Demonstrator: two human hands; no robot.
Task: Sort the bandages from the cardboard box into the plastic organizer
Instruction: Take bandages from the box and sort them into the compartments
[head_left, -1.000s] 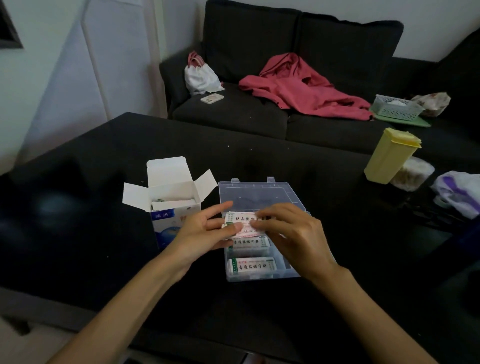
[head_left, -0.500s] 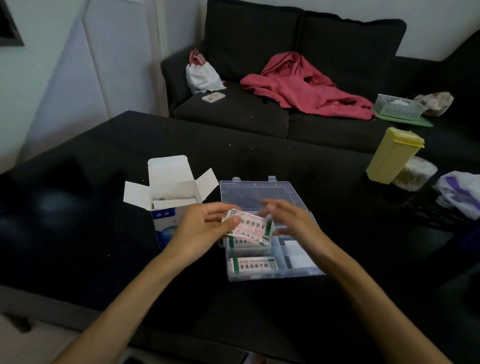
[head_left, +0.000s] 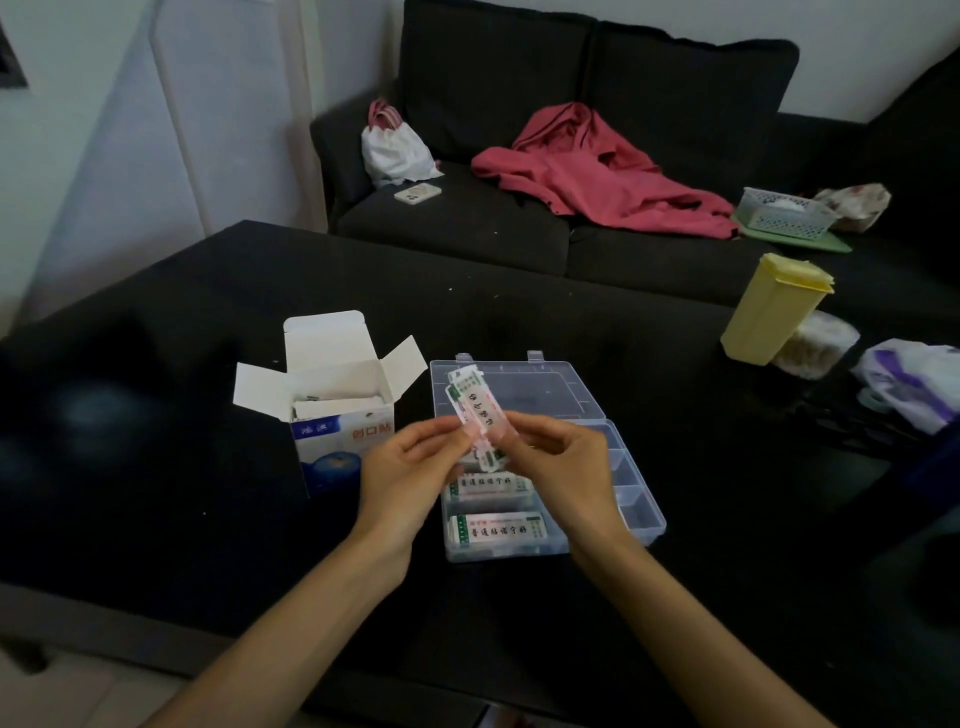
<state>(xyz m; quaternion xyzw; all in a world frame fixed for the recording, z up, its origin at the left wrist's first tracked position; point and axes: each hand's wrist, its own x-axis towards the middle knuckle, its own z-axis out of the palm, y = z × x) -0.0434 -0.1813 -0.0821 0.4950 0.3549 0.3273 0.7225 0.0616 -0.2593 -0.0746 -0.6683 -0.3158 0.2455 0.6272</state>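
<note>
The fingers (head_left: 457, 431) of the left hand (head_left: 410, 467) and those of the right hand (head_left: 558, 462) pinch a small bunch of bandages (head_left: 475, 410) from either side, holding it upright above the plastic organizer (head_left: 639, 514). The wrappers are narrow white strips with green ends and dark printed characters; the lower part looks pinkish. At least two strips fan out at the top; the exact count is unclear. Two stacks of the same wrappers lie flat in the organizer's near left compartments, and its clear lid lies open behind. One cardboard box (head_left: 337, 436), white and blue with flaps open, stands just left on the black table (head_left: 156, 519).
</note>
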